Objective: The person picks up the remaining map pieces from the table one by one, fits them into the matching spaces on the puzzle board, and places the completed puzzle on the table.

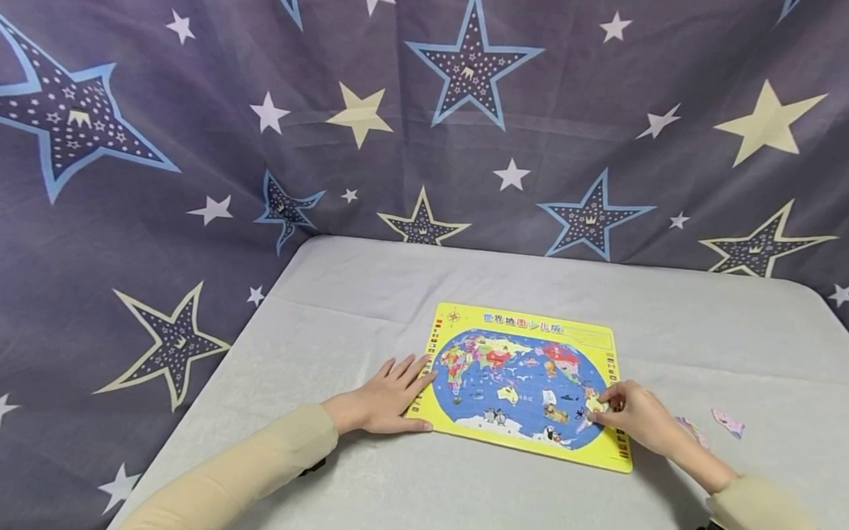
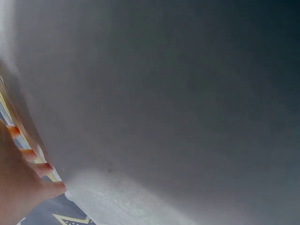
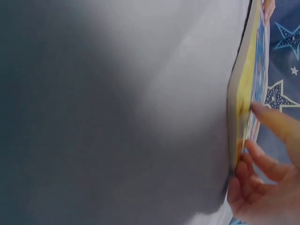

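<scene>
A yellow-bordered world map puzzle board (image 1: 530, 450) lies slightly turned on the table, its blue oval map filled with coloured continents and animal pictures. My left hand (image 1: 390, 397) rests with fingers spread over the board's left edge, the thumb along its lower left corner. At the map's right side, my right hand (image 1: 637, 416) pinches a small yellowish puzzle piece (image 1: 594, 404) between thumb and index finger, close over the board. In the right wrist view, the fingers (image 3: 269, 161) are at the board's yellow border (image 3: 244, 89); the piece itself is hardly visible there.
Right of the board lie a pink puzzle piece (image 1: 729, 423) and another piece (image 1: 692, 431), partly hidden by the right wrist. A pale grey cloth covers the table (image 1: 497, 504). A dark curtain with stars (image 1: 466, 178) hangs behind and to the left.
</scene>
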A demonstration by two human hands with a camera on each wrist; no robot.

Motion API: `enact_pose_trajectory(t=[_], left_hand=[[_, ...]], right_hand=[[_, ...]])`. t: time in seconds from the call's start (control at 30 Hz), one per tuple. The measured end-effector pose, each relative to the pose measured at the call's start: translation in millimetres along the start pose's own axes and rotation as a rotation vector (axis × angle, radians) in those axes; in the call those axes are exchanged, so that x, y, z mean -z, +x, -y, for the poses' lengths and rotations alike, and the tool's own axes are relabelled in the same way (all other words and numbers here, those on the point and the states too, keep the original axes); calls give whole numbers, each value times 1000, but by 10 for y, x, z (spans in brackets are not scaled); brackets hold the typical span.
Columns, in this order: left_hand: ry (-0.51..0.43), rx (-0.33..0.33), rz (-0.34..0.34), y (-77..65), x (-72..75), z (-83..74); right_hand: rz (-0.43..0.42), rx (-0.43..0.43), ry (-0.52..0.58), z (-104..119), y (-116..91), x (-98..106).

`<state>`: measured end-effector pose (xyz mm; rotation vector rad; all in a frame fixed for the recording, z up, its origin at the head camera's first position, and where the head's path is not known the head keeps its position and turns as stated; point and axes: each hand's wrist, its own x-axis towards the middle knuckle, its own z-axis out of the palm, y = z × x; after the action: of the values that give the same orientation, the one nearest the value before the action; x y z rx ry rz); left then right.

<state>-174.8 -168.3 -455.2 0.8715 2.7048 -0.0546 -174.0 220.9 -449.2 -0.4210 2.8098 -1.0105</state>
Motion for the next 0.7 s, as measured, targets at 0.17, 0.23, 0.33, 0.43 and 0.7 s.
enact_pose_trajectory(t=[0.17,0.23,0.33,0.43,0.7], left_hand=[[1,0,-2,4,-9,3],[1,4,3,5,-11,5],[3,9,8,7,-18,10],[6,13,12,5,-18,10],[9,1,7,-8,7,-11]], right_hand=[[0,-64,21,44,-3,-26],[4,-95,31,56,-1,-30],[4,-130,34,70,6,-37],[-1,-133,34,78,17,-48],[-52,-133,8,102,-7,-60]])
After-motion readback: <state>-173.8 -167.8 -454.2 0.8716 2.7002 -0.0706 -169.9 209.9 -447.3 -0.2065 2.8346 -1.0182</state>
